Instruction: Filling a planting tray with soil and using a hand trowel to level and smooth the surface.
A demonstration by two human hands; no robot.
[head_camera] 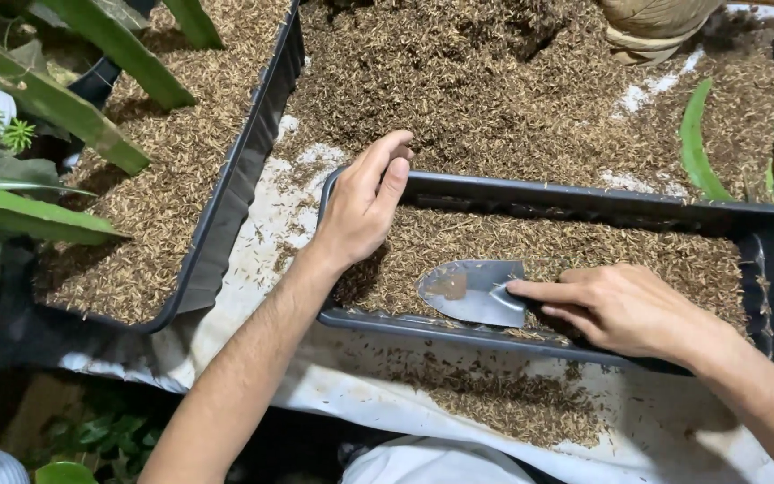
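My left hand (365, 211) grips the tray (584, 193) corner; my right hand (624, 309) closes on the trowel (472, 291), smoothing husk that nearly fills it

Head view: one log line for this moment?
left hand: gripping tray corner | right hand: holding trowel | trowel: blade flat on husks | second tray: left, planted
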